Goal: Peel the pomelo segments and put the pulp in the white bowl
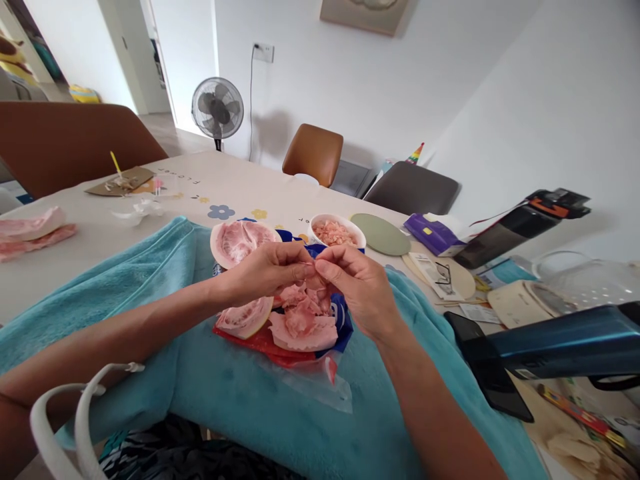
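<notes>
My left hand (273, 270) and my right hand (359, 283) meet fingertip to fingertip, thumbs and forefingers pinching a small piece of pomelo (316, 281). Fingers partly cover that piece. Just below lie torn pomelo membrane and peel (304, 330) on a red and blue plastic bag (285, 359). A thick pink rind with its pith (243, 241) rests behind my left hand, and another rind piece (245, 317) sits under my left wrist. Beyond my right hand stands a white bowl (361, 233) filled with loose pomelo pulp (334, 233).
A teal towel (215, 393) lies under the bag. To the right are a dark phone (487, 367), a blue bottle (560, 341), a black tumbler (510, 230), a purple tissue pack (433, 233) and a green mat (381, 235). More peel (35, 230) lies far left.
</notes>
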Demonstrator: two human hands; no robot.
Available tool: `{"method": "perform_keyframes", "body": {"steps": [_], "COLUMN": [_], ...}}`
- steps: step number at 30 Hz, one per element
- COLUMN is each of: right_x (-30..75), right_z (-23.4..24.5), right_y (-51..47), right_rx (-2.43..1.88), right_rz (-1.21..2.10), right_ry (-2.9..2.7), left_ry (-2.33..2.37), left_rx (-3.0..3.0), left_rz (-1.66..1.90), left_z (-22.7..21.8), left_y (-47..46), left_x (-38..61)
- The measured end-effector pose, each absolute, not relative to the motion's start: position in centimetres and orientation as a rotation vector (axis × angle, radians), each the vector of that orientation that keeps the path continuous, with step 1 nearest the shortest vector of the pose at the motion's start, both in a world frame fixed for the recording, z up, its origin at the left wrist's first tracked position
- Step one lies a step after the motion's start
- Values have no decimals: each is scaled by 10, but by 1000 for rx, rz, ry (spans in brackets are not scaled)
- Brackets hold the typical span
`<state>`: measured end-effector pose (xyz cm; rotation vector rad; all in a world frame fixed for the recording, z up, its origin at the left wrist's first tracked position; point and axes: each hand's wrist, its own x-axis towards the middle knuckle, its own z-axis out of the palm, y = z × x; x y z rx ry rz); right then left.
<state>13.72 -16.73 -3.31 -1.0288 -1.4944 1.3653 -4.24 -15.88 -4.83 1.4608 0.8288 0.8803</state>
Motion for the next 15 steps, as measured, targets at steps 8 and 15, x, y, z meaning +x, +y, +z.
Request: {"method": "perform_keyframes", "body": {"steps": [8,15], "right_x": [127,121], "right_z": [-34,-38], "right_y": [-170,-171], "right_rx": [-878,-733], "right_rz": [1811,1840], "right_ry": [-1022,-985], "left_ry": [603,490], "left_rx": [1169,1037], "left_rz": [786,681], "left_z": [-47,-47], "left_y": [-150,-143], "left_x": [-49,-57]}}
